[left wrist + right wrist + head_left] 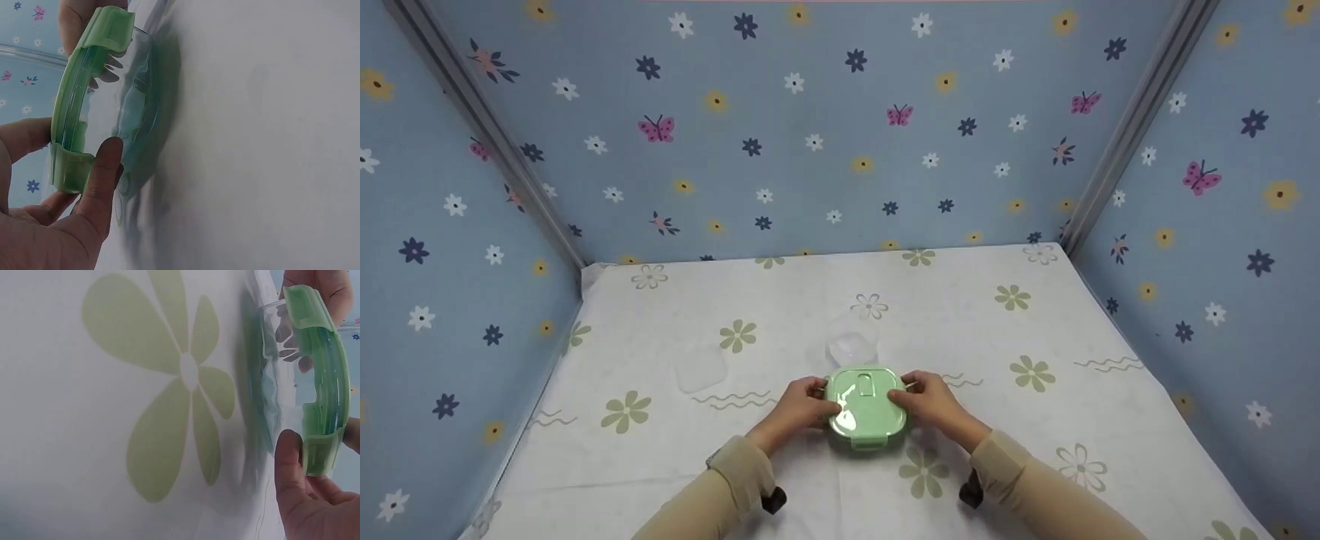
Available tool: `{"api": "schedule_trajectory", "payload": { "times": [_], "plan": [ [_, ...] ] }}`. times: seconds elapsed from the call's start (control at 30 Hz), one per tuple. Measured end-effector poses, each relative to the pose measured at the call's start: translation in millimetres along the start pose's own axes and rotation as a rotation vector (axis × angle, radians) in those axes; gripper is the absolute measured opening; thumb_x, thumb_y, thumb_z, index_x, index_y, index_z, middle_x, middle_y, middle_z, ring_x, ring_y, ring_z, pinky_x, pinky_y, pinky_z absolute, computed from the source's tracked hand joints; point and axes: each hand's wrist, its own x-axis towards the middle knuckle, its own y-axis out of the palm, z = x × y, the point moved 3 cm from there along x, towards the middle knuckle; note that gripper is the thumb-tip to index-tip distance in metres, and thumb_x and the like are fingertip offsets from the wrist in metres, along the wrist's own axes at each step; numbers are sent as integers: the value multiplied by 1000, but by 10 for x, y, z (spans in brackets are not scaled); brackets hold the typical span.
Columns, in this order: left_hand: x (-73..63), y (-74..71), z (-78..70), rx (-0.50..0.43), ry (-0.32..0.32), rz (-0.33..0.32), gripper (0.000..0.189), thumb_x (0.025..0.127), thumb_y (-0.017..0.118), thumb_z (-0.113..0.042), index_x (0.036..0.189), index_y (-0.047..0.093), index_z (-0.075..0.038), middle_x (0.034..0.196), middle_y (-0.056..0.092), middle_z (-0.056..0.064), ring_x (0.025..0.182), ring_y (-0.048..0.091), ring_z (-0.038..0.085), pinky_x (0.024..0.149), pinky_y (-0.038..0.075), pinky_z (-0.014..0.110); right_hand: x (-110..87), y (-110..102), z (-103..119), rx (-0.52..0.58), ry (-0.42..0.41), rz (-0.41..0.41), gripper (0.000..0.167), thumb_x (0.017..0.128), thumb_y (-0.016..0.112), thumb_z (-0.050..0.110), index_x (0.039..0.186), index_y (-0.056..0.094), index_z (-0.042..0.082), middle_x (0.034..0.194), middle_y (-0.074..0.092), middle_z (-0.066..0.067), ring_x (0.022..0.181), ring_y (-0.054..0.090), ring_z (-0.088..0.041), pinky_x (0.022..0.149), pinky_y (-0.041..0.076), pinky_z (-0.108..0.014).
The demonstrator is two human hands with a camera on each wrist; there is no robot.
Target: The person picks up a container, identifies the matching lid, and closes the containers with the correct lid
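A clear food container (292,377) with a green snap-on lid (868,409) is between my two hands, near the middle of the cloth-covered table. My left hand (799,411) grips its left side, thumb on the lid's top edge and fingers along the side and below. From the opposite side my right hand (934,403) holds it in the same way. Green side clips (74,171) hang down against the container wall in both wrist views. Whether its base touches the cloth I cannot tell.
Just behind the container lies a clear, bowl-like piece (851,349), partly covered by the lid. A flat, rounded, see-through piece (701,369) rests farther left. Flowered blue panels (840,112) enclose the white patterned tablecloth (1110,420) at the back and sides.
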Motion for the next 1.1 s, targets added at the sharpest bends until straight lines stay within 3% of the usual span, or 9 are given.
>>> {"api": "schedule_trajectory", "payload": {
  "times": [0.33, 0.57, 1.1],
  "plan": [
    [5, -6, -38, -5, -19, -3, 49, 83, 81, -3, 128, 65, 9, 106, 64, 10, 88, 68, 18, 74, 67, 35, -15, 7, 18, 14, 13, -19, 42, 97, 81, 20, 126, 70, -7, 110, 76, -18, 97, 71, -22, 82, 62, -35],
    [39, 40, -80, 24, -7, -9, 56, 85, 81, -6, 135, 63, 11, 115, 66, 16, 94, 68, 21, 78, 67, 37, 2, -36, 33, 55, 5, -35, 36, 97, 78, 15, 123, 70, -7, 106, 75, -18, 93, 70, -21, 76, 62, -32],
    [153, 336, -224, -41, -1, -57, 58, 87, 82, -11, 138, 62, 9, 125, 69, 21, 105, 70, 23, 84, 67, 35, 55, -356, 3, 81, 27, -71, 40, 100, 73, 16, 130, 67, -11, 110, 74, -21, 85, 67, -17, 67, 58, -27]
  ]
}}
